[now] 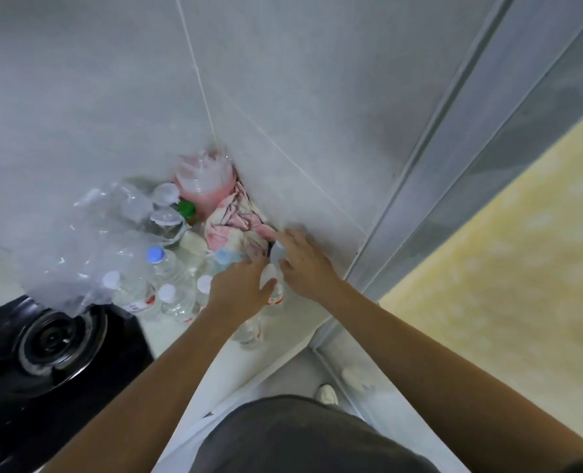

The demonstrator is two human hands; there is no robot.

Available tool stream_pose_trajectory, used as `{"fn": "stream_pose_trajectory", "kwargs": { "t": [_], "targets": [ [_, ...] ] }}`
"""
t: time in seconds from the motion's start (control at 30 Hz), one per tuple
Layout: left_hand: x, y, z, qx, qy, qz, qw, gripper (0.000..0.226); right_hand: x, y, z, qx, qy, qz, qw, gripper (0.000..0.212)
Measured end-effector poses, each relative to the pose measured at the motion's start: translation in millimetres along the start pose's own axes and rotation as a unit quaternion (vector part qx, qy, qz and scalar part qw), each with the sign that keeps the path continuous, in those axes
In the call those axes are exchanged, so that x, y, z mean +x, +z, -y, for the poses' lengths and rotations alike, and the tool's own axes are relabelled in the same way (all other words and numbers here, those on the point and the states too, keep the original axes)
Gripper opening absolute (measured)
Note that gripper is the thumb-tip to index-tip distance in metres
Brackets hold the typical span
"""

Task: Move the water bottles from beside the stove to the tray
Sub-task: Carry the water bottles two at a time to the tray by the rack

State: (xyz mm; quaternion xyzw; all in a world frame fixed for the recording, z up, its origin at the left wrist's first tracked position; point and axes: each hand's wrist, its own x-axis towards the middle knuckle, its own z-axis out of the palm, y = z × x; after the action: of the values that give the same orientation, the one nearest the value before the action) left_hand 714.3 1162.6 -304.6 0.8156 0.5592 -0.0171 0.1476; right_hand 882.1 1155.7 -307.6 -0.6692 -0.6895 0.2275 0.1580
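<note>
- Fingers of the left hand curl down over the white cap and neck of a water bottle, gripping it from above; that top grip suits lifting it straight out of the crowd.
- Fingers of the right hand bend round the cap of a second bottle just behind the first, near the wall; blur makes it hard to say whether they have closed fully.
- Both bottles stand upright on the white bench, at the right edge of the cluster.
- More capped bottles stand packed together to the left, some inside torn clear plastic wrap.
- Behind them, in the corner, sit a pink-filled container and a crumpled pink cloth.
- Next to the cluster at lower left is the black stove.
- No tray is in view, so the carry is probably yet to come.
</note>
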Motion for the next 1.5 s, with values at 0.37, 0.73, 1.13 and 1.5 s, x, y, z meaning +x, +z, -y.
{"fn": "stream_pose_trajectory", "kwargs": {
  "t": [0.37, 0.73, 1.13, 1.5],
  "targets": [
    [12.1, 11.2, -15.4, 0.030, 0.005, 0.000, 1.000, 0.049, 20.5, 10.2, -17.4, -0.101, -0.017, -0.019, 0.995, 0.039],
    [8.7, -1.5, 3.2, -0.065, 0.094, -0.071, 0.991, 0.041, -32.1, -1.4, -11.1, -0.007, 0.016, -0.131, 0.991, 0.024],
    [-43.3, -126.2, -13.1, -0.255, 0.161, -0.238, 0.923, 0.030, -91.2, -104.7, 45.8, 0.056, -0.042, -0.317, 0.946, 0.037],
    [-162.8, -168.7, -20.8, -0.438, 0.050, -0.310, 0.842, 0.033, -148.2, -137.9, 101.8, 0.359, -0.102, -0.233, 0.898, 0.019]
  ]
}}
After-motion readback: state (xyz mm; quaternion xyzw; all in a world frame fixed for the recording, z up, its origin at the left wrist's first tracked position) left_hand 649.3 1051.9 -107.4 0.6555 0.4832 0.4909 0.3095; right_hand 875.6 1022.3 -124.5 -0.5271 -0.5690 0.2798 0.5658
